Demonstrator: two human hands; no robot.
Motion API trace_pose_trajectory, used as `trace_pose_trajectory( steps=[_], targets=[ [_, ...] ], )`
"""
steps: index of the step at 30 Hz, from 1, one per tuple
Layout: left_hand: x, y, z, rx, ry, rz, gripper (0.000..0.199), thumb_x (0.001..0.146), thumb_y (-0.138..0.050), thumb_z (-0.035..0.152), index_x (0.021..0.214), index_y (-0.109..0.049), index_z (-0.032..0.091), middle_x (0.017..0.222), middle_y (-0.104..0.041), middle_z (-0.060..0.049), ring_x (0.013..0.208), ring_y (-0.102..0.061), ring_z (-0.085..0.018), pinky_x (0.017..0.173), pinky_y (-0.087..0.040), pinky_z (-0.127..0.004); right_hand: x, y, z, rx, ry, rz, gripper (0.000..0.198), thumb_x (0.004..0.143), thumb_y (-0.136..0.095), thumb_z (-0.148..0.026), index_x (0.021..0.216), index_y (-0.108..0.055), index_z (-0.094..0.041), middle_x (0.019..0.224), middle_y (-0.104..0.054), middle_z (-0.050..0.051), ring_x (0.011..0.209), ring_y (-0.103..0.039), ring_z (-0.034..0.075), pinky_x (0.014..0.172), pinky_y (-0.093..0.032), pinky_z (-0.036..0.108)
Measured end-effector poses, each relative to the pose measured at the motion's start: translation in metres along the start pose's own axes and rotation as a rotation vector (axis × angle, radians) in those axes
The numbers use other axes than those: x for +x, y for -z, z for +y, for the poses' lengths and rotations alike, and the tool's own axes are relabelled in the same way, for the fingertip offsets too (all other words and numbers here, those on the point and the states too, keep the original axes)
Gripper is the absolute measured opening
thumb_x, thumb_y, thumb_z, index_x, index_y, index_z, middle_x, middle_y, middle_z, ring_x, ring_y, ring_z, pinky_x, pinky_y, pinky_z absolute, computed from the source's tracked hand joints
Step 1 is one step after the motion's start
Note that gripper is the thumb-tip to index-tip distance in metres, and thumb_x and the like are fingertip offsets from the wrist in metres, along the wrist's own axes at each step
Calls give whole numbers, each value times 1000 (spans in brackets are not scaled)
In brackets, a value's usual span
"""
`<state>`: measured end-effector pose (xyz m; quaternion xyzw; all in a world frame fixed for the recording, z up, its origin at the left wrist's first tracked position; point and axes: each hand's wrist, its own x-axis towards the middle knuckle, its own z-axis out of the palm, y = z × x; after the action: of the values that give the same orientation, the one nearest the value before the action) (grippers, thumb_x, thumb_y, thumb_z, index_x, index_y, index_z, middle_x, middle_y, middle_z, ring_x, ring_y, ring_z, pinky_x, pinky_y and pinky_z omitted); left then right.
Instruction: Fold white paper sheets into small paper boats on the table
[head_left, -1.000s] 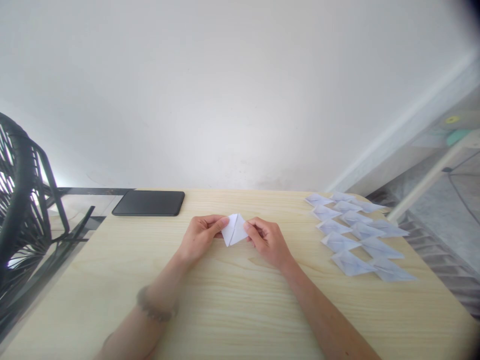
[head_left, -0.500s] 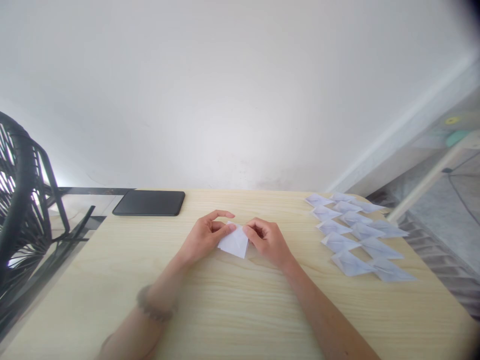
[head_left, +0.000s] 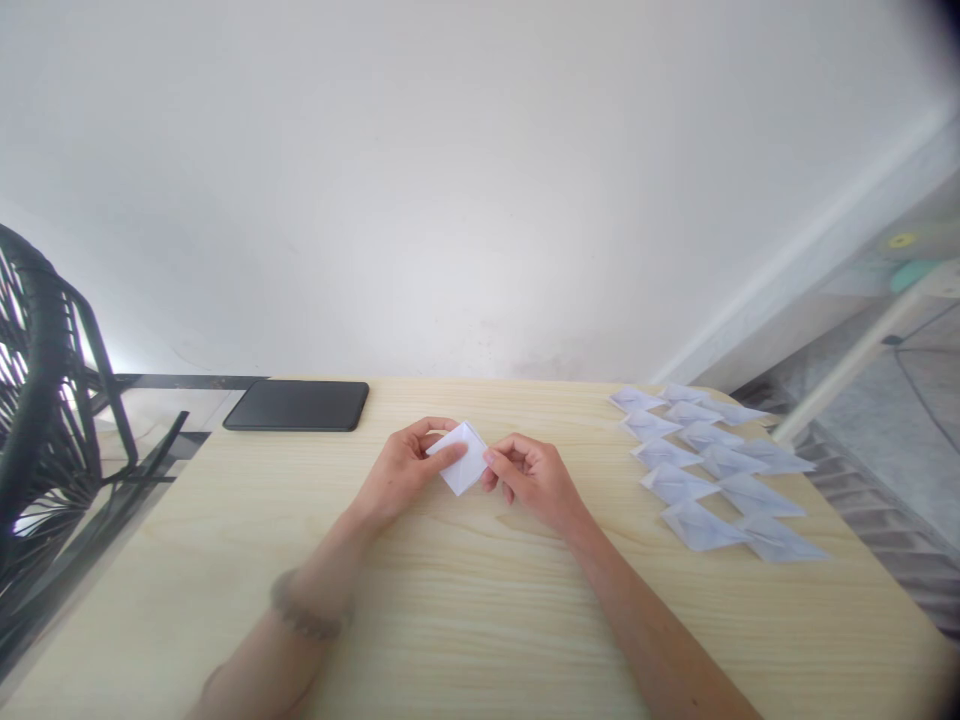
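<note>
A small folded white paper [head_left: 466, 462], shaped like a diamond with a crease down its middle, is held between both hands above the table's middle. My left hand [head_left: 409, 462] grips its left side, the thumb pressed on top and the fingers behind. At the paper's right corner, my right hand [head_left: 534, 478] pinches the edge between thumb and forefinger; its other fingers are curled. On the right of the table lie several folded white paper pieces [head_left: 701, 525] with pointed ends, set out in overlapping columns.
A black phone or tablet [head_left: 297, 406] lies at the table's back left. The light wooden table [head_left: 465, 620] meets a white wall [head_left: 465, 200] behind. A black woven chair [head_left: 45, 380] stands to the left. Beyond the right edge is a pale metal bar [head_left: 847, 365].
The paper has been turned and raised slightly, now standing as a diamond with a corner pointing toward me. My left thumb has shifted onto its face; my right fingers pinch its right corner.
</note>
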<state>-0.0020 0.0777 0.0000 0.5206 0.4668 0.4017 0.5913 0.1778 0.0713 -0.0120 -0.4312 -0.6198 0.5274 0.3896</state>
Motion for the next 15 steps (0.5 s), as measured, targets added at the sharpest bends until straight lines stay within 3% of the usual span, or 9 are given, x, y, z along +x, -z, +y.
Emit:
trace_pose_trajectory(
  steps=[3,6,11,15],
  targets=[
    [-1,-1,2,-28,7,-13,39,67,-66,30,100,-51,15,90,-66,-6,78,-61,-17,69,-47,-27,1,1,1,67,-23,15,26,78,-50,-40,78,-56,-14,71,-66,7,62,-61,14,46,-47,21],
    [-1,-1,1,-59,24,-39,33,65,-67,30,90,-54,13,94,-66,-9,84,-61,-19,76,-46,-31,1,1,0,54,-34,20,27,78,-50,-40,79,-57,-13,74,-67,8,65,-62,15,48,-48,22],
    [-1,0,-3,-26,27,-38,29,66,-67,31,87,-58,13,89,-67,-8,79,-61,-19,73,-46,-30,-1,1,-2,-94,9,-22,25,81,-46,-37,77,-58,-15,69,-65,4,53,-57,9,46,-44,19],
    [-1,1,-5,16,-11,-42,23,68,-64,31,83,-59,15,86,-66,-5,77,-60,-17,69,-46,-27,-1,0,-1,-178,68,-6,24,83,-44,-34,76,-58,-15,66,-63,2,57,-57,9,51,-45,19]
  ],
)
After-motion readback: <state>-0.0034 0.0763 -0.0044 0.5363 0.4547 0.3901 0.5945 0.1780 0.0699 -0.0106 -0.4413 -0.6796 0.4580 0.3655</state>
